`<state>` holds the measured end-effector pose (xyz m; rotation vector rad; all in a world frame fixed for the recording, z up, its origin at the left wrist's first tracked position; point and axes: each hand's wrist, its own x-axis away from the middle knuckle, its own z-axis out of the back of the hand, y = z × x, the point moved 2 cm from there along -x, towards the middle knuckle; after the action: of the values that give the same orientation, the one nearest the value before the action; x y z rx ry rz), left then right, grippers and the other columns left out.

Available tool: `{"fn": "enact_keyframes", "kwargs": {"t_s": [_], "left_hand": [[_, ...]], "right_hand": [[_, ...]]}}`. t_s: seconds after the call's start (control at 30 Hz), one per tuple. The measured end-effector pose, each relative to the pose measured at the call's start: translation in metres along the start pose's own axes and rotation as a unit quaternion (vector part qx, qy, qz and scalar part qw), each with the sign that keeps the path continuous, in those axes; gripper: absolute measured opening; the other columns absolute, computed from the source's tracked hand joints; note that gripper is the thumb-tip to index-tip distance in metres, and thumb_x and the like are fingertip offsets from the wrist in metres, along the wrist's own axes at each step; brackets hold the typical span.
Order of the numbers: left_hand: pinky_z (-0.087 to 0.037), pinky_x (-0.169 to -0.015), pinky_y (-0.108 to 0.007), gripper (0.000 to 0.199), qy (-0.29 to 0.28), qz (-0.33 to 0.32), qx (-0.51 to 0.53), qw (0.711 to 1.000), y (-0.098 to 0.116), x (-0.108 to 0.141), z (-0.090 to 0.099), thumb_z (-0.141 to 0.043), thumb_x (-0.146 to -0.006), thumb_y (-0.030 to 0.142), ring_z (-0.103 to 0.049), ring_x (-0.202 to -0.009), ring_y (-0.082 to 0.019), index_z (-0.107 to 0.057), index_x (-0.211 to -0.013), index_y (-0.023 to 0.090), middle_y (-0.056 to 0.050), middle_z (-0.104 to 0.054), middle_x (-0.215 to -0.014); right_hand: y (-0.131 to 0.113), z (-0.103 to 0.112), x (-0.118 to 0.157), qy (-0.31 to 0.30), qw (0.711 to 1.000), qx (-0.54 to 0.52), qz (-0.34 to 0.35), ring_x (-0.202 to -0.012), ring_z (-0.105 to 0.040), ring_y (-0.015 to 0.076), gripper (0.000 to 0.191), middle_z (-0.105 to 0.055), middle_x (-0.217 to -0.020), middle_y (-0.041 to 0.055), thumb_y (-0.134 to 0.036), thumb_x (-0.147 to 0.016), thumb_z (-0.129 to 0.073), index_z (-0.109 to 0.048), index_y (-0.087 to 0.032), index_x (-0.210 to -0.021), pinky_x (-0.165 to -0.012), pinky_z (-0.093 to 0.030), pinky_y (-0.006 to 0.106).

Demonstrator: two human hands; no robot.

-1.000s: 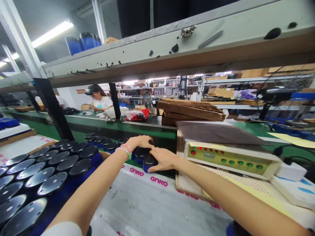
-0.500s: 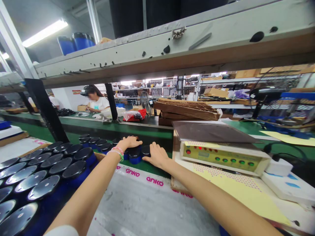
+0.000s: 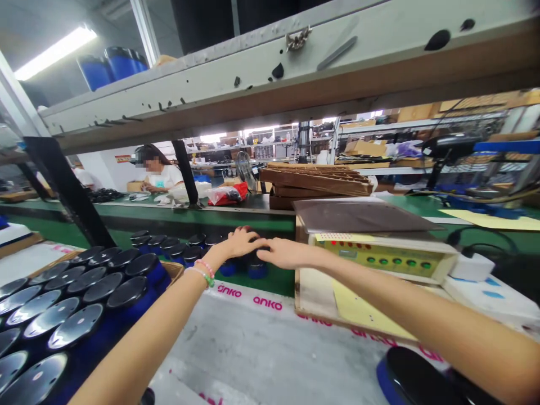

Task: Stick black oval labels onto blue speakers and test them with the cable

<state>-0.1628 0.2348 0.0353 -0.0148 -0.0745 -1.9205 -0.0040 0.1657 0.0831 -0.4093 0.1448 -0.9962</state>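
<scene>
- Head view: left hand (image 3: 242,244) and right hand (image 3: 284,253) over black-topped containers (image 3: 257,271) on green belt (image 3: 280,284); fingertips nearly meet, grip hidden, can't tell.
- Best approach, likely: guide by the sides, keep upright.
- Panel box (image 3: 405,253) crowds right; shelf (image 3: 211,98) overhead; packed containers (image 3: 76,326) left.

Near the middle of the frame stand two short, round, blue canisters, upright and just apart: the right-hand canister (image 3: 256,271) shows a band of deep blue wall, its black top mostly hidden from view, and the left-hand canister (image 3: 228,270) shows a smaller patch of the same blue, its upper part covered. To their left, reaching toward the left-centre of the frame, a group of matching canisters (image 3: 192,254) stands upright and close together, their flat, round black tops facing up above blue sides, some partly overlapping others in view.
</scene>
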Motion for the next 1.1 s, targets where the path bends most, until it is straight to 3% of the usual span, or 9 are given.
{"fn": "enact_keyframes", "kwargs": {"t_s": [0.13,0.23,0.3,0.4,0.57,0.7,0.8,0.9,1.1], "left_hand": [[-0.019,-0.107,-0.063,0.048,-0.068,-0.055,-0.015,0.996,0.012,0.011,-0.010,-0.063,-0.084,0.037,-0.017,-0.137,-0.036,-0.049,-0.128,0.022,-0.007,-0.021,-0.152],[-0.019,-0.107,-0.064,0.045,-0.090,-0.054,-0.036,0.994,0.005,0.012,-0.010,-0.065,-0.083,0.033,-0.017,-0.137,-0.037,-0.052,-0.124,0.020,-0.008,-0.023,-0.151],[-0.023,-0.106,-0.061,0.042,-0.094,-0.057,-0.045,0.993,0.001,0.012,-0.009,-0.063,-0.084,0.031,-0.025,-0.135,-0.035,-0.053,-0.123,0.020,-0.009,-0.029,-0.148],[-0.027,-0.106,-0.058,0.042,-0.081,-0.072,-0.048,0.993,-0.003,0.016,-0.002,-0.061,-0.086,0.032,-0.032,-0.132,-0.032,-0.051,-0.125,0.020,-0.009,-0.033,-0.145],[-0.031,-0.104,-0.057,0.045,-0.005,-0.037,-0.043,0.998,-0.019,0.030,0.029,-0.057,-0.088,0.037,-0.038,-0.128,-0.031,-0.047,-0.129,0.020,-0.010,-0.037,-0.142],[-0.036,-0.101,-0.054,0.038,0.005,-0.008,-0.048,0.999,-0.038,0.042,0.044,-0.056,-0.089,0.035,-0.045,-0.122,-0.028,-0.052,-0.123,0.019,-0.010,-0.045,-0.135],[-0.041,-0.097,-0.051,0.036,-0.030,-0.009,-0.051,0.998,-0.041,0.049,0.034,-0.057,-0.089,0.033,-0.049,-0.117,-0.027,-0.052,-0.122,0.019,-0.010,-0.048,-0.131],[-0.044,-0.094,-0.050,0.039,-0.048,-0.008,-0.045,0.998,-0.037,0.054,0.016,-0.057,-0.089,0.034,-0.052,-0.112,-0.026,-0.050,-0.124,0.018,-0.010,-0.050,-0.128],[-0.045,-0.093,-0.049,0.040,-0.027,0.016,-0.015,0.999,-0.037,0.050,-0.002,-0.057,-0.089,0.034,-0.052,-0.113,-0.026,-0.049,-0.124,0.018,-0.010,-0.049,-0.128]], "right_hand": [[0.038,0.014,0.118,-0.085,0.995,0.053,0.004,-0.095,-0.065,0.0305,0.048,-0.066,-0.114,0.0092,-0.044,-0.068,-0.073,-0.066,-0.028,-0.113,-0.079,-0.053,0.044],[0.073,-0.008,0.190,-0.015,0.988,0.139,-0.067,-0.114,-0.054,0.0397,0.075,-0.052,-0.134,0.0148,-0.057,-0.062,-0.073,-0.052,-0.037,-0.131,-0.083,-0.051,0.056],[0.094,-0.037,0.218,0.001,0.983,0.157,-0.090,-0.117,-0.050,0.0421,0.081,-0.049,-0.135,0.0159,-0.064,-0.065,-0.067,-0.039,-0.043,-0.138,-0.083,-0.048,0.064],[0.113,-0.070,0.231,0.052,0.979,0.183,-0.075,-0.117,-0.050,0.0417,0.071,-0.051,-0.133,0.0153,-0.067,-0.076,-0.052,-0.038,-0.040,-0.140,-0.088,-0.045,0.066],[0.086,-0.059,0.194,0.120,0.976,0.181,-0.011,-0.099,-0.063,0.0348,0.062,-0.058,-0.125,0.0155,-0.059,-0.084,-0.048,-0.045,-0.025,-0.135,-0.078,-0.054,0.050],[0.028,-0.030,0.118,0.138,0.970,0.193,0.056,-0.094,-0.063,0.0277,0.061,-0.056,-0.120,0.0130,-0.057,-0.085,-0.049,-0.041,-0.020,-0.133,-0.075,-0.052,0.040],[0.003,-0.027,0.046,0.141,0.965,0.207,0.082,-0.103,-0.057,0.0289,0.068,-0.054,-0.120,0.0138,-0.057,-0.084,-0.053,-0.037,-0.015,-0.135,-0.081,-0.049,0.042],[0.002,-0.040,-0.012,0.112,0.965,0.218,0.089,-0.099,-0.058,0.0233,0.052,-0.055,-0.118,0.0108,-0.049,-0.088,-0.054,-0.046,-0.016,-0.127,-0.083,-0.048,0.042],[0.020,-0.072,-0.050,0.091,0.971,0.213,0.055,-0.096,-0.059,0.0205,0.038,-0.057,-0.115,0.0084,-0.040,-0.091,-0.054,-0.053,-0.016,-0.119,-0.082,-0.050,0.042]]}}
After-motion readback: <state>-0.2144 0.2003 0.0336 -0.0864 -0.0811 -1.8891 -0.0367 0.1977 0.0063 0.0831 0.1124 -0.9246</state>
